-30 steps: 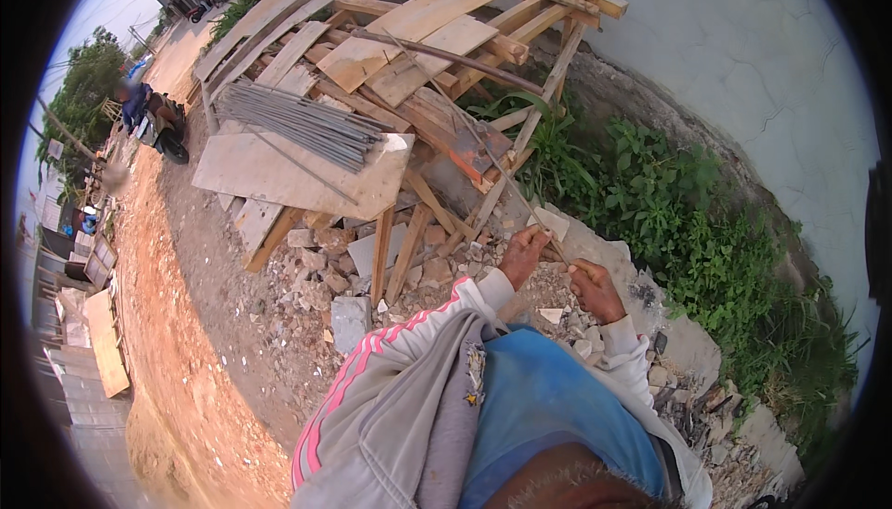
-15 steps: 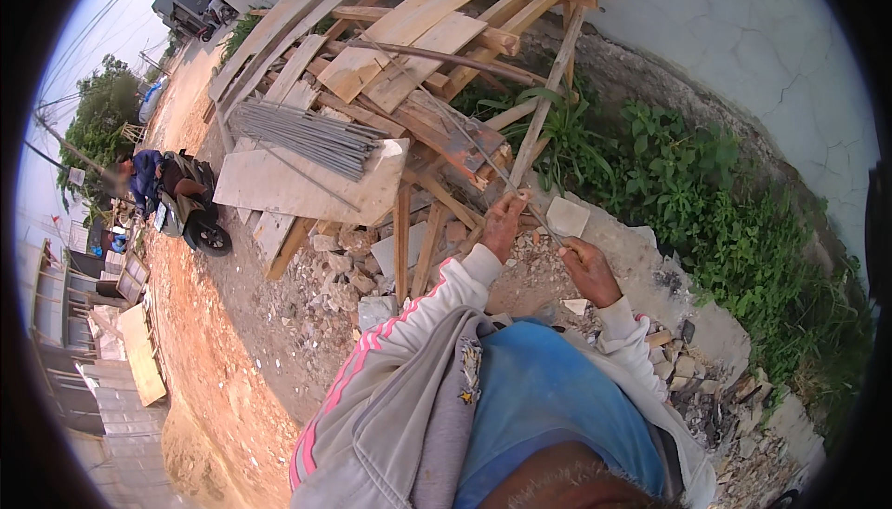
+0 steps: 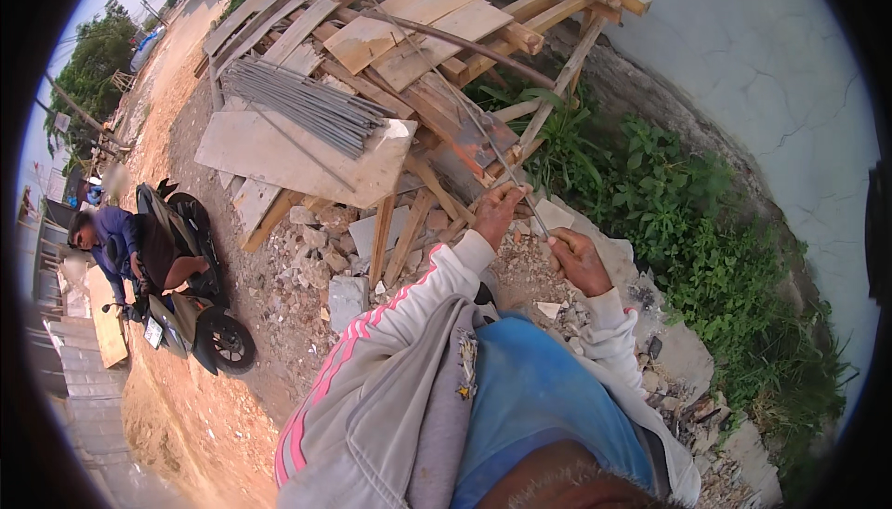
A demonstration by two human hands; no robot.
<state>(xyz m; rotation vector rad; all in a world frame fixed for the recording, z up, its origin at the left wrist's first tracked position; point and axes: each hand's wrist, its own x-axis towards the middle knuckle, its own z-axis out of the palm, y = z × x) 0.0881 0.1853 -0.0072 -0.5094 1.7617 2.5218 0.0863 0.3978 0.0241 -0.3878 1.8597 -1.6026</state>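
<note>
at frame centre, left hand (image 3: pixel 497 211) and right hand (image 3: pixel 578 260) each clench what looks like a thin grey metal rod (image 3: pixel 483 128), beside stacked wooden planks (image 3: pixel 409 35).

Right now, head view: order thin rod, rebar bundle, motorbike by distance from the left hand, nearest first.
1. Thin rod: gripped in the left hand, running up over the planks.
2. Rebar bundle: up-left, on the flat board.
3. Motorbike: far left, on the dirt road.
</note>
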